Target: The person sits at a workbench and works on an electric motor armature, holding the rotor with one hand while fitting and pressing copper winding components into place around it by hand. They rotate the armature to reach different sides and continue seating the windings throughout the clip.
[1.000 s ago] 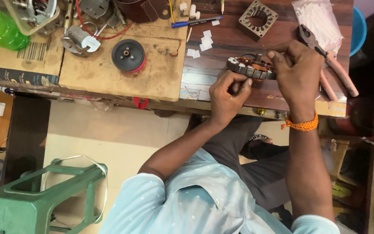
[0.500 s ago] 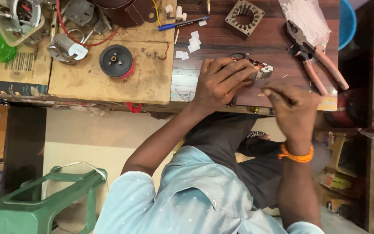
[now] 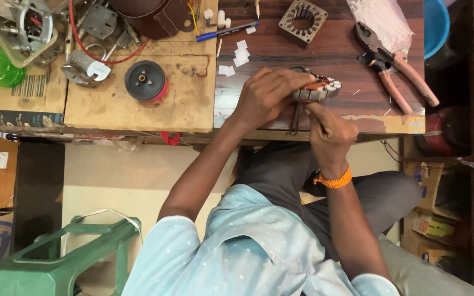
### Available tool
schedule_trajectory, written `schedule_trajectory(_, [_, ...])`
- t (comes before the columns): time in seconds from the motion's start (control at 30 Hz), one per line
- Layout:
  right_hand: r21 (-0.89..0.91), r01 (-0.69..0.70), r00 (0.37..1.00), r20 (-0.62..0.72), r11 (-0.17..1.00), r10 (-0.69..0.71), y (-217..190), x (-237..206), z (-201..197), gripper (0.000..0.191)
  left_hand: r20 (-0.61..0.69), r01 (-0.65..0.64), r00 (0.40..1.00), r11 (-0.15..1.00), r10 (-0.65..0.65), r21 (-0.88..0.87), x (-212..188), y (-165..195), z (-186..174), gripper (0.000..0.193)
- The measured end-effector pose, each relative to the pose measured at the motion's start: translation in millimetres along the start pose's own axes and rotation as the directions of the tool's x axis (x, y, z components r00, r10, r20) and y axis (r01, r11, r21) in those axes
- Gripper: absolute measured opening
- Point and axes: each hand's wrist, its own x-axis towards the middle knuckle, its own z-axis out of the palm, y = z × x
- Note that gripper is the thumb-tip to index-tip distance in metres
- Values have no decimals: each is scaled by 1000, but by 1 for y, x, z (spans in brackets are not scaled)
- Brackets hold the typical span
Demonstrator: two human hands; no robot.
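Left hand (image 3: 267, 96) at upper centre of frame, fingers curled over round metal motor stator with copper windings and white slot papers (image 3: 319, 89), gripping it on dark wooden table (image 3: 346, 60). Right hand (image 3: 330, 131) just below stator, fingers pressed together, pinching at its lower edge; what they pinch cannot tell. Red-handled pliers (image 3: 396, 71) upper right. Square grey metal lamination core (image 3: 302, 20) top centre.

Glossy wood table (image 3: 330, 49), metal stator (image 3: 316, 90)
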Motion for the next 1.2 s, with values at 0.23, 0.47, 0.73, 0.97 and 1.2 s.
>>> schedule_trajectory(0.23, [59, -18, 1000, 18, 998, 17, 23, 12, 8, 21, -67, 107, 992, 992, -102, 64, 17, -19, 5, 61])
schedule_trajectory(0.47, [26, 49, 998, 32, 998, -50, 36, 7, 24, 28, -51, 74, 996, 997, -75, -25, 23, -32, 2, 58])
schedule_trajectory(0.73, [7, 80, 996, 37, 997, -80, 41, 3, 26, 28, 146, -4, 989, 990, 25, -138, 50, -48, -19, 52])
schedule_trajectory(0.97, [-19, 8, 987, 161, 1000, -5, 48, -4, 28, 37, 96, 155, 985, 976, -141, -156, 5, -52, -11, 67])
schedule_trajectory(1.2, [13, 29, 991, 129, 999, -30, 46, -6, 29, 43, -30, -32, 999, 982, 38, 187, -31, -38, -12, 38])
